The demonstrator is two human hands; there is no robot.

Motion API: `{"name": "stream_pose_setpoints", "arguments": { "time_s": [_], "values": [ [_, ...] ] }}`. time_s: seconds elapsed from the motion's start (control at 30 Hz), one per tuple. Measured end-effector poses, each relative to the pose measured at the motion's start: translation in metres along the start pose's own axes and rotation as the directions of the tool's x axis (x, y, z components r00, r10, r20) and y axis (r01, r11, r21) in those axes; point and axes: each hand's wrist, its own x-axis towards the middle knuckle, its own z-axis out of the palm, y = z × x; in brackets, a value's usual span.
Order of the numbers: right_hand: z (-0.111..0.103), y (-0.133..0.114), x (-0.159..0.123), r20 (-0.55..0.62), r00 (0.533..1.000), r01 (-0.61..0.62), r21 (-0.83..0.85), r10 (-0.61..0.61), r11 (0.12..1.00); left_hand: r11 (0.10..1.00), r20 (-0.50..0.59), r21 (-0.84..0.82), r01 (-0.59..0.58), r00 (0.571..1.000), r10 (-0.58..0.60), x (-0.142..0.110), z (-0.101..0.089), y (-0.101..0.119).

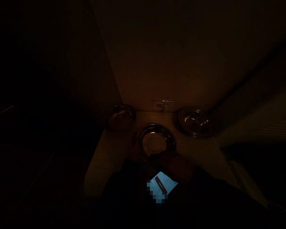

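The light is very dim, and much detail is lost. A round, shiny metal plate [154, 143] with a raised rim sits in the middle of a small wooden table. My left hand [134, 148] is closed at the plate's left rim and appears to grip it. Over the near right edge of the same plate lies my right hand [177, 163], its fingers bent. Something dark shows under those fingers, too dark to name. Both sleeves are dark and merge with the shadow.
Another metal dish [121, 118] stands at the back left of the table [102, 165]; several stacked metal plates [195, 123] stand at the back right. A socket panel [163, 105] is on the wall behind. A bright bluish patch [169, 183] glows below my hands, partly pixelated.
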Motion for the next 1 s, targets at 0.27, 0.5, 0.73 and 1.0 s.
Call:
{"name": "stream_pose_setpoints", "arguments": {
  "time_s": [0.27, 0.5, 0.73, 1.0],
  "values": [
    [0.009, -0.033, 0.029, -0.032, 0.995, -0.088, 0.052, 0.090, 0.995, 0.965, 0.036, -0.226, 0.132, 0.991, -0.127, 0.001, 0.007, -0.006],
    [-0.005, -0.021, 0.015, 0.031, 0.996, -0.084, 0.100, 0.082, 0.991, 0.987, 0.026, -0.120, 0.103, 0.995, -0.101, 0.007, 0.004, 0.004],
    [-0.017, -0.004, 0.001, 0.062, 0.997, -0.045, 0.112, 0.038, 0.993, 0.976, 0.031, -0.181, 0.121, 0.993, -0.117, -0.001, 0.009, 0.006],
    [0.002, -0.015, 0.042, 0.029, 0.991, -0.137, 0.199, 0.134, 0.970, 0.987, -0.006, -0.130, 0.095, 0.995, -0.096, 0.006, 0.007, -0.001]
  ]
}}
